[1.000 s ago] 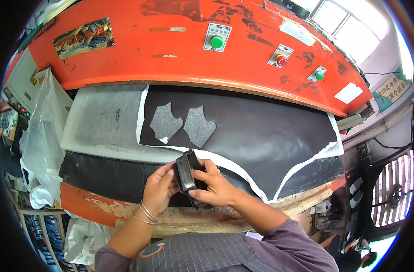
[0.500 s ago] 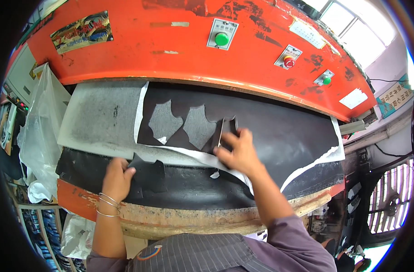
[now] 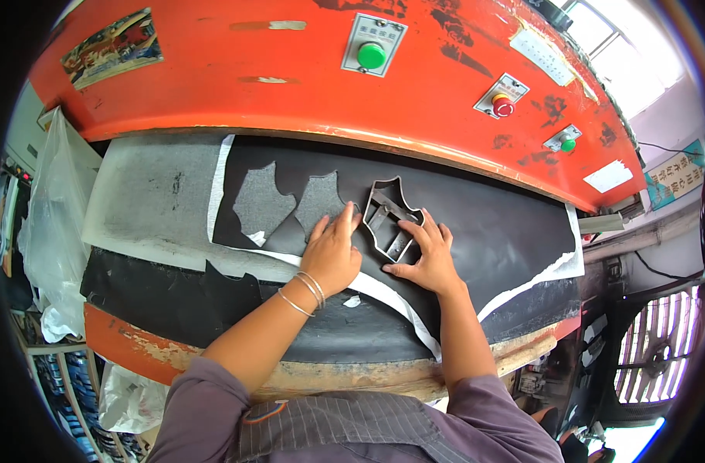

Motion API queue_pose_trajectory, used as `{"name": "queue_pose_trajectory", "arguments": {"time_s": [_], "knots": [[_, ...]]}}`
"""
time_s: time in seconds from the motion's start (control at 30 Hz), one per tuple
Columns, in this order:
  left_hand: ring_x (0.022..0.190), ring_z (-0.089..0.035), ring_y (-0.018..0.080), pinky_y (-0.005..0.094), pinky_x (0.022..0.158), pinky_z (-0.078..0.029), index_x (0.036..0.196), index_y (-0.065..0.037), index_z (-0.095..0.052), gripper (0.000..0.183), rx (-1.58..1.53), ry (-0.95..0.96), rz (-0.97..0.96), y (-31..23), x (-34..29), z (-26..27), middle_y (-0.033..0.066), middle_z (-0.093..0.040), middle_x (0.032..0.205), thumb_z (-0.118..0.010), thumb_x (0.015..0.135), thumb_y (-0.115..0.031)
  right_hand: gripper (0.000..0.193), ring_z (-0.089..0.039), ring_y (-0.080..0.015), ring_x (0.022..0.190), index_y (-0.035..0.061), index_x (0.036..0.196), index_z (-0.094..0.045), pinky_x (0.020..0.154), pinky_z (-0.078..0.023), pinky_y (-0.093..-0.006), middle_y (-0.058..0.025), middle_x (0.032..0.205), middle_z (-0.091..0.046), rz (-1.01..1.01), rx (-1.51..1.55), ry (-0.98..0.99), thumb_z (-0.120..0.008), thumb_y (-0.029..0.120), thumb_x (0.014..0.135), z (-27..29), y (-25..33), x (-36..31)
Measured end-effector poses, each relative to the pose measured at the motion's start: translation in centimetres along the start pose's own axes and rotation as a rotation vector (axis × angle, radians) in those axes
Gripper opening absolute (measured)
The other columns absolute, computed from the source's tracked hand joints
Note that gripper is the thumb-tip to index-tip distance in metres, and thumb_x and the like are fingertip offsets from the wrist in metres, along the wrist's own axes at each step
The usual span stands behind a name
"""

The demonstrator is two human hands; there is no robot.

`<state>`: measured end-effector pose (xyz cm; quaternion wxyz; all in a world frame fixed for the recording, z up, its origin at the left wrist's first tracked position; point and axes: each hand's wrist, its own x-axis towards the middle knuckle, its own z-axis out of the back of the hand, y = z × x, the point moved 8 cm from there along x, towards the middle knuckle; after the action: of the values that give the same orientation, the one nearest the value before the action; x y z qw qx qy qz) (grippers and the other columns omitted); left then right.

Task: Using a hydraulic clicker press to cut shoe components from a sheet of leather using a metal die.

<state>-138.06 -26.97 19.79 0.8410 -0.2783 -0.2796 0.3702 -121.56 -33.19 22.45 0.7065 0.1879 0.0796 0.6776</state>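
Observation:
A metal cutting die with an angular outline and inner braces lies on a dark, leather-like sheet. My right hand grips its right side, with the thumb at the lower edge and the fingers at the rim. To the left of the die, my left hand lies with fingers extended on the sheet, holding nothing. Its fingers partly cover the nearer of two die-shaped cutouts, where grey backing shows through. A black cut piece rests on the black front strip at the left.
An orange press beam spans the back, carrying green buttons and a red button. A grey pad lies under the sheet at the left. Clear plastic hangs at far left. A worn wooden edge runs along the front.
My left hand has let go of the black cut piece and moved right onto the sheet. The die, tilted up before, now lies flat beside the second cutout under my right hand.

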Motion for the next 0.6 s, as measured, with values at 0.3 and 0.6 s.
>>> {"name": "queue_pose_trajectory", "arguments": {"time_s": [0.3, 0.6], "knots": [[0.123, -0.050, 0.0281, 0.0444, 0.114, -0.023, 0.140, 0.006, -0.021, 0.073, 0.020, 0.017, 0.037, -0.8, 1.0, 0.7, 0.0140, -0.056, 0.131, -0.051, 0.075, -0.009, 0.084, -0.028, -0.0382, 0.138, 0.0144, 0.129, -0.053, 0.108, -0.017, -0.0603, -0.0255, 0.135, -0.045, 0.125, 0.019, 0.033, -0.080, 0.052, 0.059, 0.3, -0.9, 0.9], [0.084, -0.058, 0.0299, 0.0388, 0.078, -0.046, 0.093, -0.001, -0.065, 0.011, -0.155, -0.610, -0.197, -8.4, 5.0, 14.3, 0.0136, -0.063, 0.089, -0.061, 0.085, -0.006, 0.052, -0.036, -0.0250, 0.134, -0.0019, 0.138, -0.040, 0.107, -0.032, -0.0395, -0.0149, 0.146, -0.036, 0.125, 0.533, -1.167, -0.051, 0.028, 0.097, 21.7, -9.6, 0.6]]}}
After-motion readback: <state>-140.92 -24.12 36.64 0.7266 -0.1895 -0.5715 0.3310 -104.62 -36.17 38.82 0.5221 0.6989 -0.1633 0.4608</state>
